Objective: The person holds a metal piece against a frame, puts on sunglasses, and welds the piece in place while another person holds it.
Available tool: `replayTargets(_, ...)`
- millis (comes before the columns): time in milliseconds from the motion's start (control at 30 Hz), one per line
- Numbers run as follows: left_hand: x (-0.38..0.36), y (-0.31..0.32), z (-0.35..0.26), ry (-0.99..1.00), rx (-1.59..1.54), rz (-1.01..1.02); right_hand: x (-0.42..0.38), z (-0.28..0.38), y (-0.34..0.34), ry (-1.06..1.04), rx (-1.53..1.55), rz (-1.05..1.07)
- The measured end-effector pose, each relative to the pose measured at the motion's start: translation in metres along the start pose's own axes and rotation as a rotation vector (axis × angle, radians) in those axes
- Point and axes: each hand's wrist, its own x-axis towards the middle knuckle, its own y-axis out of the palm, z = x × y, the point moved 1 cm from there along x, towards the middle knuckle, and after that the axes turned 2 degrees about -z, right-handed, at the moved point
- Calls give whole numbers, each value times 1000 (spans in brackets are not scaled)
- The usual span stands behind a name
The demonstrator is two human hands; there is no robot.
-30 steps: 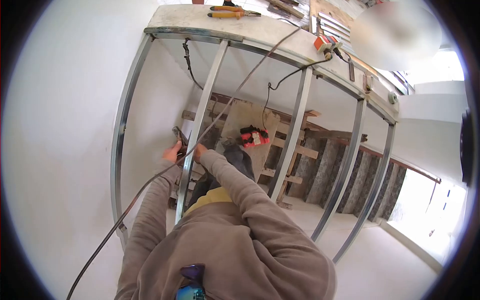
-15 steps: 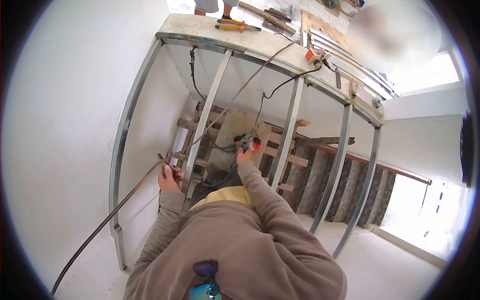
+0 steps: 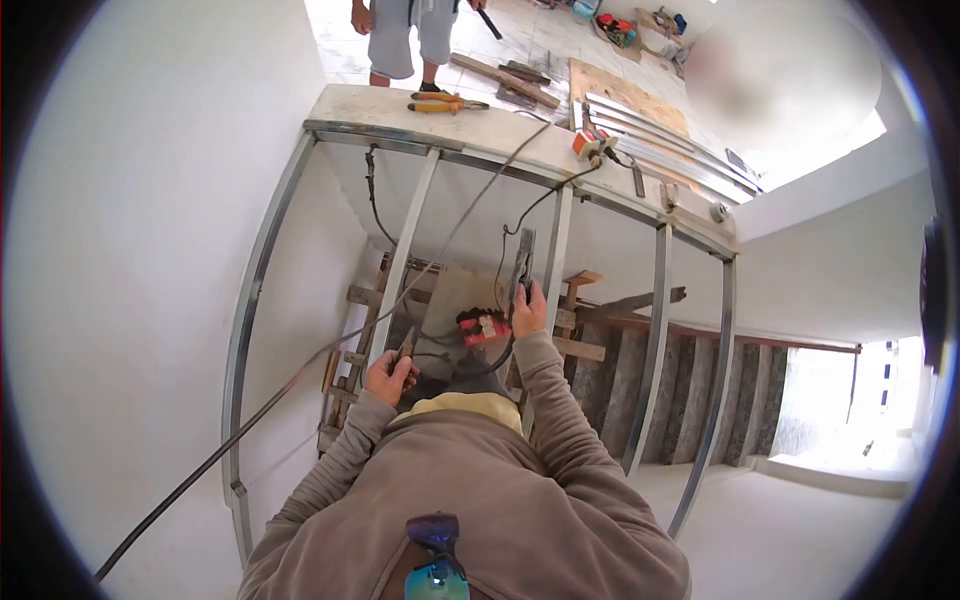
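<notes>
My right hand [image 3: 529,310] is closed around a grey metal welding clamp [image 3: 523,258], its jaws pointing up and away, beside one of the upright metal bars [image 3: 558,235]. A dark cable [image 3: 505,360] hangs below that hand. Lower and to the left, my left hand [image 3: 392,379] pinches a short brownish piece [image 3: 408,345] whose kind I cannot make out. A long brown cable [image 3: 300,375] crosses the metal frame [image 3: 240,345] diagonally. Beyond and below my hands, a red and black item [image 3: 482,327] sits on a wooden board [image 3: 462,290].
Pliers with orange handles [image 3: 447,103] lie on the white ledge [image 3: 350,105], near a red-and-white box [image 3: 594,146]. Another person [image 3: 410,40] stands behind it. Wooden scaffold pieces [image 3: 582,348] and dark stairs [image 3: 690,385] lie below the frame.
My right hand has lifted the clamp from near the red item toward the upright bar. My left hand has moved right and slightly down with the brownish piece. The view has tilted up.
</notes>
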Motion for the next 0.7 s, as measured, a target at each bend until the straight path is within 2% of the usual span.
replayTargets(33, 4, 1, -4, -7, 7, 10, -5, 15, -4, -187, -167, -94)
replayTargets(100, 4, 2, -13, 31, 52, 22, -11, 27, -13, -226, -174, -152)
replayTargets(167, 8, -2, -5, 40, 85, 17, -3, 8, -31, -130, -53, -114)
replayTargets(267, 8, -5, -3, 29, 89, -1, 31, -58, -63, -260, -143, -161)
replayTargets(400, 12, 0, -2, -33, 27, 15, 19, -29, -61, -114, 100, -138)
replayTargets(533, 28, 12, -11, -5, 153, 107, 20, -12, -56, -90, 146, -149)
replayTargets(633, 53, 42, -31, 0, 129, 83, 44, -23, -55, -128, 85, -181)
replayTargets(700, 84, 65, -45, 87, 88, 85, 44, -14, -56, -75, 121, -146)
